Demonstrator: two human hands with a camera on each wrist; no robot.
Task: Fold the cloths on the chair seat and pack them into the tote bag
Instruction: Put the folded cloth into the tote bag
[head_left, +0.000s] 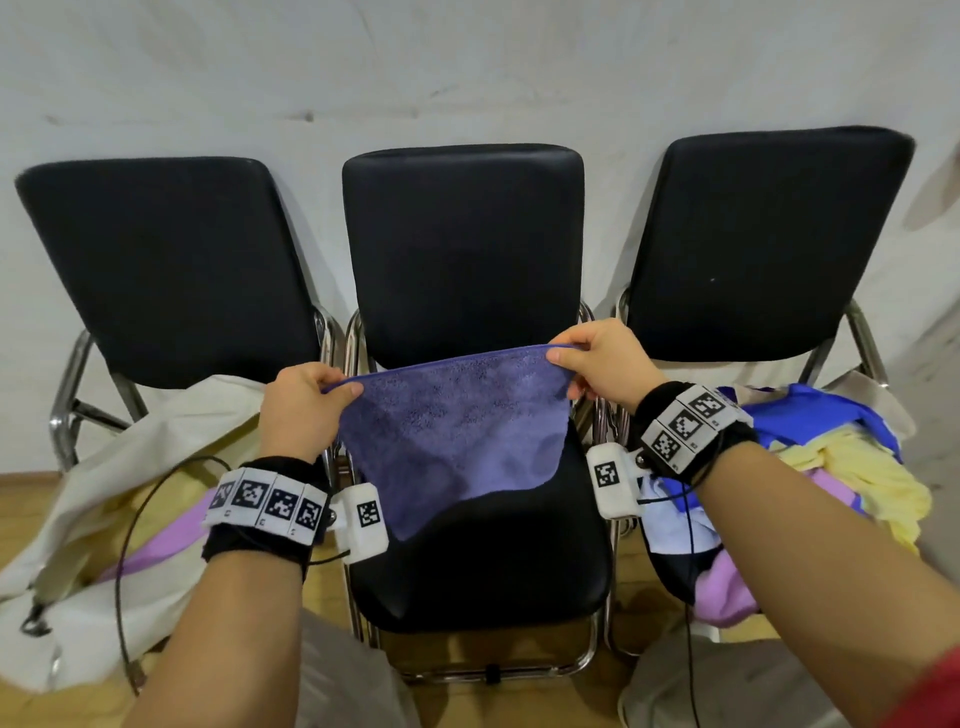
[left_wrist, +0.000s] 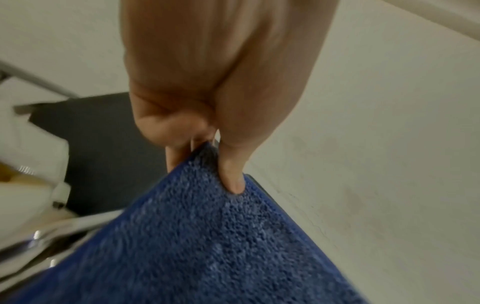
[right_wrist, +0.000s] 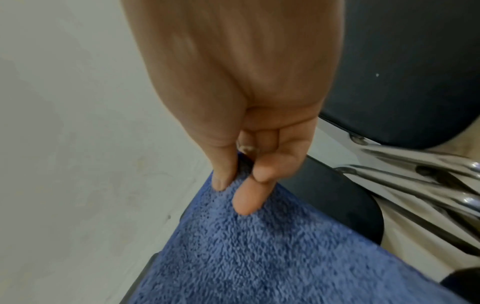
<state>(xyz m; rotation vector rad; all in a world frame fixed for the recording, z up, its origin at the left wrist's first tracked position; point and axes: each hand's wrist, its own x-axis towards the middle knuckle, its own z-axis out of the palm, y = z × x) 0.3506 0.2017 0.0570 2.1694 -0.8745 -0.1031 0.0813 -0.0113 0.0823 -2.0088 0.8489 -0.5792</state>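
Blue cloth (head_left: 457, 431) held up by two top corners over the middle chair seat (head_left: 493, 566).

The left hand (head_left: 301, 410) and the right hand (head_left: 602, 364) each pinch one corner between thumb and fingers, and the cloth hangs free. It looks soft, light and limp, so I think corners and edges are the best places to hold. The tote bag (head_left: 78, 519) lies open on the left chair. No brand or readable writing is visible, only square black-and-white markers on the wristbands (head_left: 267, 501).

I count three black chairs in a row: left (head_left: 171, 270), middle (head_left: 462, 249) and right (head_left: 758, 244). One purple-blue cloth (head_left: 457, 436) is held up, one tote bag (head_left: 104, 499) sits left, one pile of cloths (head_left: 841, 457) right, and two hands, left (head_left: 304, 405) and right (head_left: 608, 364).
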